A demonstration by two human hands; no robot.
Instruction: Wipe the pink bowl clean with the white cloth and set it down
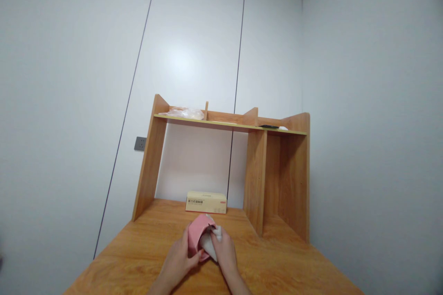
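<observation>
My left hand (pixel 179 258) is wrapped round a pink hollow container (pixel 198 232), gripping its left side above the desk. The container is tilted, its open mouth facing me and to the right; whether it is stiff or soft I cannot tell. In my right hand (pixel 224 250) is a white cloth (pixel 209 245), pinched at the container's mouth. Part of the cloth lies inside the opening and part hangs out over the lower rim. My right fingertips are partly hidden at the mouth.
A long cream cardboard box (pixel 206 203) stands on the wooden desk (pixel 138 258) behind my hands. A wooden shelf unit (pixel 255 184) rises at the back, with a clear plastic bag (pixel 185 113) and a dark flat object (pixel 269 126) on top. A wall socket (pixel 140 143) is at the left.
</observation>
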